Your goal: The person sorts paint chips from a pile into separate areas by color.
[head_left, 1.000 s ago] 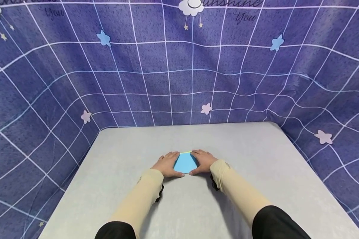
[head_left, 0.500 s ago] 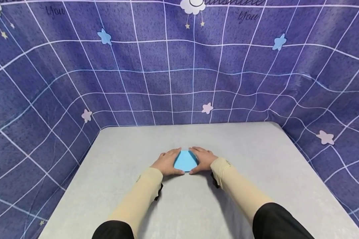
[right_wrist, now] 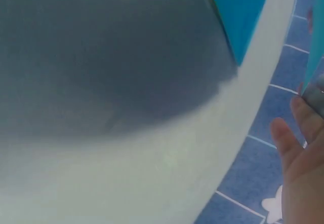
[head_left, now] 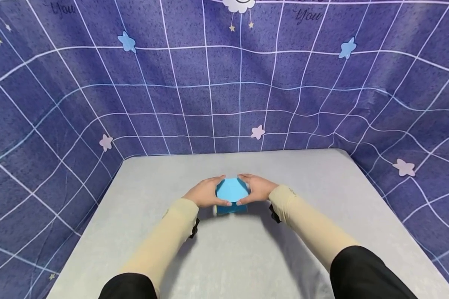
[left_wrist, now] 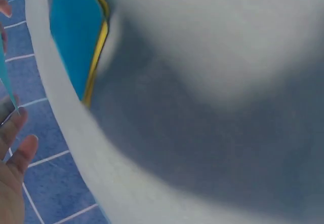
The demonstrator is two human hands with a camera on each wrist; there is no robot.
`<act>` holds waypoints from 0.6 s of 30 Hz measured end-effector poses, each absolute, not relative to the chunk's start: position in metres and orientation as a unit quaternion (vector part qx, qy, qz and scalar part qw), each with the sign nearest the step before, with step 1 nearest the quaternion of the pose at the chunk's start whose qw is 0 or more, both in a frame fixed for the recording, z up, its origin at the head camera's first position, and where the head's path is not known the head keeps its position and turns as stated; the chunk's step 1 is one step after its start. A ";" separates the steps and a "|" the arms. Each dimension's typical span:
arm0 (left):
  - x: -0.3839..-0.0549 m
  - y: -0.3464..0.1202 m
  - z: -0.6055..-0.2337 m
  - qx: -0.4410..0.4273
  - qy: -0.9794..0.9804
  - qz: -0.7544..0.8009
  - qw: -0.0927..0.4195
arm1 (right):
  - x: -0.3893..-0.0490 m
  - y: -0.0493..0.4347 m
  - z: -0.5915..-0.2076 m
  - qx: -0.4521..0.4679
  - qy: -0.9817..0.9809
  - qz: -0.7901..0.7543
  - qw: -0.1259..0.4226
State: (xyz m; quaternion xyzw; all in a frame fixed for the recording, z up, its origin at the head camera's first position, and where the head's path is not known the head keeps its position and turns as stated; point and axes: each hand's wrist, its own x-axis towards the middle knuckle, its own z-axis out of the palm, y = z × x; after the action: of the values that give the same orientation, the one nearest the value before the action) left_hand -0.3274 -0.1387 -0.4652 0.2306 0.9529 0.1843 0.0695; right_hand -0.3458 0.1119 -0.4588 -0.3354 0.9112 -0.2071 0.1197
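Observation:
Both hands hold a light-blue flat piece with angled corners (head_left: 232,189) above the table. The left hand (head_left: 205,192) grips its left side and the right hand (head_left: 259,188) its right side, thumbs at the near edge and fingers toward the far edge. Below it on the table lies another blue piece (head_left: 232,208), partly hidden by the held one. In the left wrist view this lower piece (left_wrist: 76,34) shows yellow along its edge. Only an edge of the held piece (left_wrist: 6,77) appears there, at the left hand's fingertips. What kind of thing they are is unclear.
A pale grey cloth-covered table (head_left: 164,174) spreads around the hands. Behind and at both sides hangs a purple-blue curtain (head_left: 194,99) with white grid lines and stars. The arms' shadows fall on the table.
Both hands have risen and moved slightly away with the upper blue piece. The lower blue piece has come into view beneath it.

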 end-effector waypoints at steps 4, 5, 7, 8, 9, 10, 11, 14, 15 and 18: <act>-0.330 -0.129 -0.461 0.248 0.951 0.172 0.070 | -0.344 0.123 -0.454 -0.331 0.916 -0.194 0.115; -0.331 -0.126 -0.460 0.250 0.951 0.169 0.072 | -0.343 0.126 -0.454 -0.327 0.918 -0.190 0.117; -0.332 -0.119 -0.460 0.252 0.950 0.166 0.075 | -0.341 0.132 -0.453 -0.317 0.922 -0.185 0.123; -0.333 -0.116 -0.460 0.253 0.951 0.162 0.076 | -0.341 0.135 -0.452 -0.313 0.923 -0.183 0.126; -0.334 -0.112 -0.461 0.255 0.951 0.160 0.076 | -0.340 0.138 -0.452 -0.309 0.925 -0.182 0.127; -0.335 -0.109 -0.461 0.256 0.950 0.160 0.076 | -0.339 0.141 -0.452 -0.306 0.926 -0.180 0.131; -0.336 -0.106 -0.462 0.258 0.950 0.158 0.076 | -0.339 0.144 -0.452 -0.304 0.927 -0.177 0.133; -0.338 -0.096 -0.464 0.266 0.948 0.160 0.074 | -0.338 0.155 -0.453 -0.298 0.930 -0.167 0.140; -0.339 -0.093 -0.465 0.268 0.946 0.165 0.074 | -0.337 0.159 -0.454 -0.296 0.930 -0.165 0.142; -0.340 -0.082 -0.465 0.279 0.942 0.176 0.071 | -0.336 0.172 -0.454 -0.290 0.933 -0.160 0.140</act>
State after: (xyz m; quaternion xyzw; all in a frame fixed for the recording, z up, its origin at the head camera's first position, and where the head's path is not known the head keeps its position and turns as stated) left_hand -0.3401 -0.0823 -0.4652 0.2786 0.9415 0.1757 0.0712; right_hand -0.3361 0.1717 -0.4542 -0.2903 0.9330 -0.1599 0.1401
